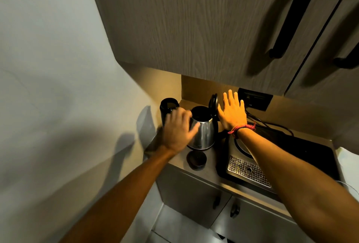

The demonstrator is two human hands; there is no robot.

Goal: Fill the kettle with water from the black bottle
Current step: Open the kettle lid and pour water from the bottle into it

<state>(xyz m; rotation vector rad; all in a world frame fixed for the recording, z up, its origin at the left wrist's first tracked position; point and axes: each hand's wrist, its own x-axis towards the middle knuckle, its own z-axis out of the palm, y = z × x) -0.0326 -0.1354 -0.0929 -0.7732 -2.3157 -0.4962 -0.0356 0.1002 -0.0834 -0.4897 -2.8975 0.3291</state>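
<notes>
A steel kettle (204,134) stands on the counter with its black lid (213,101) hinged up and its mouth open. Left of it, against the wall, stands the black bottle (168,107), uncapped. A round black cap (196,159) lies on the counter in front of the kettle. My left hand (177,130) hovers between bottle and kettle, fingers spread and blurred, holding nothing; whether it touches either I cannot tell. My right hand (232,111) is flat and open just right of the raised lid, a red thread on its wrist.
A black appliance with a perforated metal drip tray (248,171) fills the counter (213,171) to the right. A black wall socket (255,99) with cables sits behind it. Overhead cabinets (194,29) hang low above. A wall closes the left side; cabinet doors lie below.
</notes>
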